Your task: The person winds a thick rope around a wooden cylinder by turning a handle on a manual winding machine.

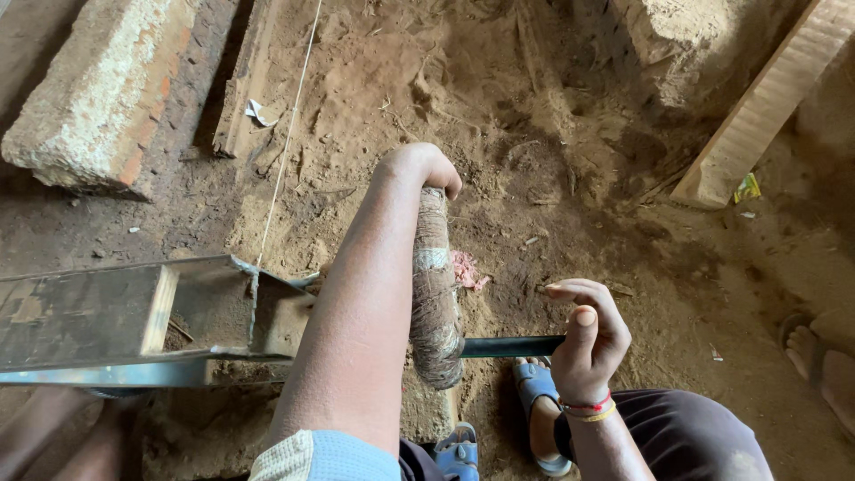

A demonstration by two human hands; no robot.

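Note:
My left hand is closed around the top of a thick club wrapped in dirty cord, which stands roughly upright over the sandy ground. My right hand, with red and yellow bands at the wrist, grips the end of a dark flat metal bar. The bar runs level to the left and passes behind the club's lower end. Where its far end stops is hidden by the club and my forearm. An open metal box channel lies to the left, its mouth close to my left forearm.
A mortar-crusted brick block lies at the top left and a wooden plank leans at the top right. A white string stretches over the soil. My blue sandals show below; another person's foot is at the right edge.

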